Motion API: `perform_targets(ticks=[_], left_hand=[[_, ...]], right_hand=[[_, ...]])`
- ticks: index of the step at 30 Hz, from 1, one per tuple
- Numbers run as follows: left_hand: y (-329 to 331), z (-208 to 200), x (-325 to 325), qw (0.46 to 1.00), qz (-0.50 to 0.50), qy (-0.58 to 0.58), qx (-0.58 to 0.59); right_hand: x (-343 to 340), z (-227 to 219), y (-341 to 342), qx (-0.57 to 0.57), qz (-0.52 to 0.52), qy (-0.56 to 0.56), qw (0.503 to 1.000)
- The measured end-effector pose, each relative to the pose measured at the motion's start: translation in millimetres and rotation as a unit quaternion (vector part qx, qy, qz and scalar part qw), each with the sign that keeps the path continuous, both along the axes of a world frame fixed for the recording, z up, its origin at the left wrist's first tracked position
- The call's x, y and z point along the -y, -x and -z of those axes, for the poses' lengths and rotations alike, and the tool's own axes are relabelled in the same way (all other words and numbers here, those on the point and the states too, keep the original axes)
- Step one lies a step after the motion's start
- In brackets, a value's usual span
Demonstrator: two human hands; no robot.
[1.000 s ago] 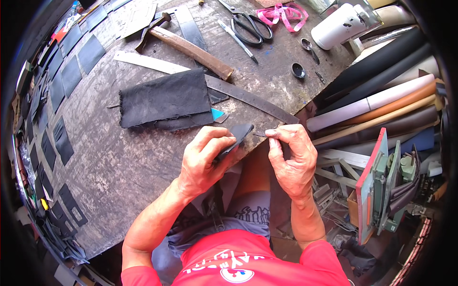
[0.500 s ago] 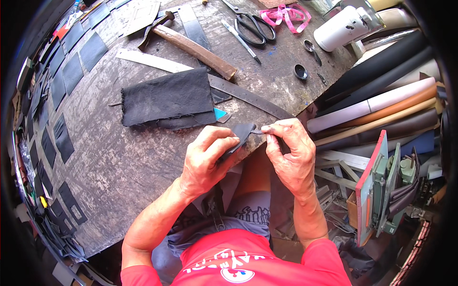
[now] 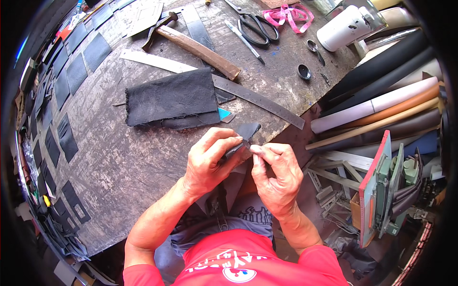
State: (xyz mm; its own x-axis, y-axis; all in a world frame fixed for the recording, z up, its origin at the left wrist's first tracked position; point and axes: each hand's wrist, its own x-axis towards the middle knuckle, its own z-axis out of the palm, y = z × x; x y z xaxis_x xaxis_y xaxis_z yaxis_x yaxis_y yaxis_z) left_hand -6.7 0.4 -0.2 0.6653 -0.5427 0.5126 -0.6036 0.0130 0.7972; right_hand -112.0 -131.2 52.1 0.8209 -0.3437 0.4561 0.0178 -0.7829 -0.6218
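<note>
My left hand (image 3: pixel 210 159) is closed on a small black leather piece (image 3: pixel 249 129), held tilted at the table's near edge with its far corner pointing up and right. Thumb and fingertips pinched together, my right hand (image 3: pixel 279 178) is right beside the leather's lower edge. Between those fingertips and the leather shows the short end of a thin dark strip (image 3: pixel 247 144), mostly hidden by the fingers. Just beyond my hands lies a folded black cloth (image 3: pixel 169 97), with a turquoise-and-grey blade-shaped tool (image 3: pixel 226 114) poking out from under it.
On the worn table (image 3: pixel 114 176) lie a steel ruler (image 3: pixel 262 101), a hammer (image 3: pixel 198 51), scissors (image 3: pixel 257 29), a pen (image 3: pixel 244 42), a small black cup (image 3: pixel 303 72), a spoon (image 3: pixel 315 51) and a white bottle (image 3: pixel 341 33). Leather pieces (image 3: pixel 76 74) line the left; material rolls (image 3: pixel 381 105) stand right.
My right hand has moved left and down toward the leather, and the thin strip between them shows much shorter. My left hand holds nearly the same place. The view has shifted slightly.
</note>
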Motion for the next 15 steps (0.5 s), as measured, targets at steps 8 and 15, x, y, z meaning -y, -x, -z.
perform_targets(ticks=[8, 15], left_hand=[[0.1, -0.5, -0.4, 1.000, -0.011, -0.010, -0.004], [0.4, -0.7, 0.1, 1.000, -0.017, -0.013, 0.007]], right_hand=[[-2.0, -5.4, -0.5, -0.004, -0.017, 0.009, 1.000], [3.9, -7.9, -4.0, -0.014, 0.000, 0.034, 0.999]])
